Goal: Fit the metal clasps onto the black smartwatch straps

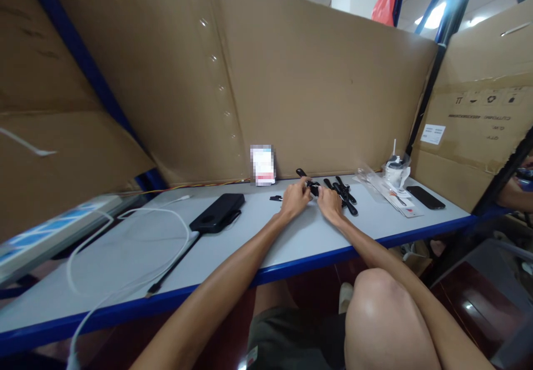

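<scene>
Close together over the shelf top, my left hand and my right hand are both closed on a small black long-handled tool. Its rounded handle end sticks up past my left fingers, and a bit of shiny metal shows between the hands. My fingers hide most of it, so its exact kind cannot be made out. Just right of my right hand lies a loose pile of similar black tools. A small flat black piece rests left of my left hand.
A lit screen leans on the cardboard wall. Leftward are a black power bank, white cables and a power strip. Rightward are clear plastic bags, a wrapped cup and a black phone.
</scene>
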### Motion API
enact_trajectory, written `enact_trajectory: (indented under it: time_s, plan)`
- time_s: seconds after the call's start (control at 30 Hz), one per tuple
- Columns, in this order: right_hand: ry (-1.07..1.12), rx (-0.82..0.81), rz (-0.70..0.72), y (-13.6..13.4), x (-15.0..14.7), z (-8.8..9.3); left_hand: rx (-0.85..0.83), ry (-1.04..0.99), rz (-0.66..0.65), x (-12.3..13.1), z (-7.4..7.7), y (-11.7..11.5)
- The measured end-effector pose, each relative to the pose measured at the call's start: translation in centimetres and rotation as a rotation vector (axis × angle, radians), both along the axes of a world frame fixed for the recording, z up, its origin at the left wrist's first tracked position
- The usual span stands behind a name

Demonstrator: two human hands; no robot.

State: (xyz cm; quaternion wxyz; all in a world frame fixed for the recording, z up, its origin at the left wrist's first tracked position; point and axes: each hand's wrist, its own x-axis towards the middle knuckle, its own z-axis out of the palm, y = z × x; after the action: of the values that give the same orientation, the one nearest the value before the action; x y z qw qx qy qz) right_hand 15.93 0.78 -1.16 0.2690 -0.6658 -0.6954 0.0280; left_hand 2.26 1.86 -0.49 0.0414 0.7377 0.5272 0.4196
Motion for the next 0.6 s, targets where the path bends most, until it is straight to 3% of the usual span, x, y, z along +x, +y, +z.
enact_trajectory:
  time_s: [0.1, 0.2, 0.43, 0.6]
  plan:
    - [0.078, 0.013, 0.024, 0.5, 0.1, -0.1, 0.020, -0.174, 0.055, -0.2, -0.1, 0.6]
    - [0.215, 0.053, 0.093, 1.2, 0.3, -0.5, -0.011, -0.388, 0.022, -0.4, -0.4, 1.4]
    - [0.519, 0.132, 0.220, 2.4, 0.8, -1.6, -0.410, -0.645, -0.309, 0.2, -0.8, 1.9]
    - [0.558, 0.142, 0.265, 2.7, 1.0, -1.9, -0.491, -0.702, -0.401, 0.5, -0.5, 1.2]
